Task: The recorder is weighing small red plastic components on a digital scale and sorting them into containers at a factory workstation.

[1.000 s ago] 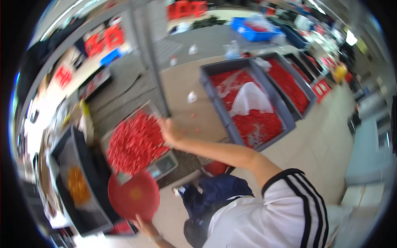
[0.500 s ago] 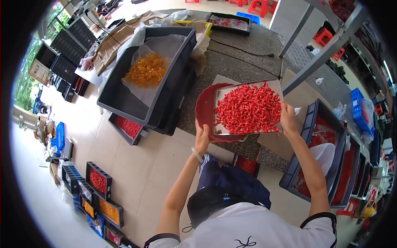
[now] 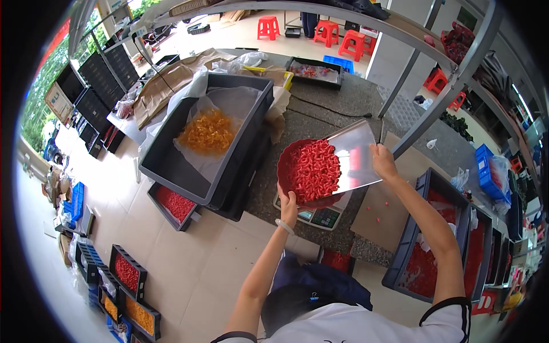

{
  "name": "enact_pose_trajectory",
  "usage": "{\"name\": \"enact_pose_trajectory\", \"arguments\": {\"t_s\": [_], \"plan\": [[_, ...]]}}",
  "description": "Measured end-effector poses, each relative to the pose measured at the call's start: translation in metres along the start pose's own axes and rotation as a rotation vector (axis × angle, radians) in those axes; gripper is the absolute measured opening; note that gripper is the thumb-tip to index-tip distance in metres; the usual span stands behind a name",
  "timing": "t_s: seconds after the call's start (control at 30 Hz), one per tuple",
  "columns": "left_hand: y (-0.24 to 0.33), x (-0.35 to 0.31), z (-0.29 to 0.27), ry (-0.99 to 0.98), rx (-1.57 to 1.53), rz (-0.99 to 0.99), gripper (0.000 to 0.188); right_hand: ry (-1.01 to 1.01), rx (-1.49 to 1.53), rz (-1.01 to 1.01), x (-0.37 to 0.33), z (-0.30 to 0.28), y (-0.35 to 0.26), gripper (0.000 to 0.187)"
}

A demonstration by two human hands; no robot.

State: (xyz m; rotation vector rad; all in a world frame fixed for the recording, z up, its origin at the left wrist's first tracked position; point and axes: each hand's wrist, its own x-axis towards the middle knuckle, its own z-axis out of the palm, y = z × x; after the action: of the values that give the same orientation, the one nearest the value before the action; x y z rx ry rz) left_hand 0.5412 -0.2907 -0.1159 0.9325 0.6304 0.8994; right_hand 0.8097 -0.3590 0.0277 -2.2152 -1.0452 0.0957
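One metal tray [image 3: 355, 157] tilted down-left.

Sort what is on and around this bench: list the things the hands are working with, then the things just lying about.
In hand:
- left hand holding the red bowl
- right hand tilting the metal tray
- small red parts sliding from tray into bowl
- scale under the bowl

Lying about:
- grey bin with orange parts
- red stools
- blue crate

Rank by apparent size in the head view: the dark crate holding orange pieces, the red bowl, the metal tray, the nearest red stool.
1. dark crate
2. metal tray and red bowl: look alike, overlapping, unsure
3. red stool, though it stands farthest away
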Motion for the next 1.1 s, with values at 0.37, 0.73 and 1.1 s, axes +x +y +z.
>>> {"name": "enact_pose_trajectory", "arguments": {"t_s": [0.37, 0.73, 1.1], "plan": [[0.01, 0.02, 0.004, 0.017, -0.174, -0.068, 0.051, -0.041, -0.256, -0.204, 0.033, -0.019, -0.112, 0.024], [-0.01, 0.035, 0.004, 0.014, -0.233, -0.077, 0.052, -0.008, -0.473, -0.426, -0.02, -0.032, -0.191, 0.015], [-0.006, 0.037, -0.008, -0.029, -0.263, -0.05, 0.051, 0.167, -0.437, -0.521, -0.05, -0.052, -0.122, 0.016]]}}
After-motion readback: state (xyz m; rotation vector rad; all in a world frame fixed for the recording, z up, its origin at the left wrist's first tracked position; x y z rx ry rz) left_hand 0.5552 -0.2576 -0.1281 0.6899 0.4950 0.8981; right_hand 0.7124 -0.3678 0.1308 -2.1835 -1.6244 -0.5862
